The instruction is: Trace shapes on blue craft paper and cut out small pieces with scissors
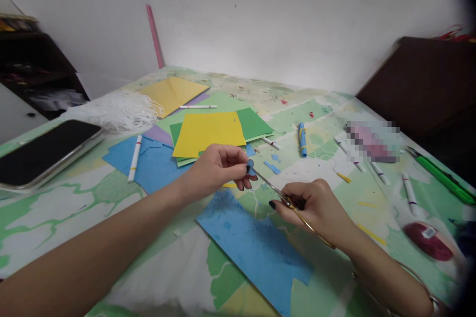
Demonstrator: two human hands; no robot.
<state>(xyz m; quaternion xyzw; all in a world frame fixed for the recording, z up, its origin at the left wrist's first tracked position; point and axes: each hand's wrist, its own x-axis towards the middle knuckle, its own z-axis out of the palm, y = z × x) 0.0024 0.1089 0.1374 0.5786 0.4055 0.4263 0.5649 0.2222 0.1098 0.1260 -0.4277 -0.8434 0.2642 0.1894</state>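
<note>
Near the middle of the view, my left hand point(226, 166) pinches a small blue paper piece point(252, 167) between thumb and fingers. My right hand point(316, 208) is closed round gold-handled scissors point(284, 197), whose blades point left and touch the blue piece or lie right beside it. Below both hands lies a large blue sheet point(256, 250) with a notched edge. Behind my left hand, a yellow sheet point(208, 133) rests on green sheets point(255, 121). Small blue scraps point(273, 166) are scattered on the tablecloth between my hands and the rolled blue paper point(302, 139).
A phone point(48, 151) and white string point(119, 109) occupy the left side. A marker point(135, 158) lies on blue paper. At the right are more markers point(409, 194), a green cutter point(442, 178) and a dark red object point(428, 240). A wall stands behind the table.
</note>
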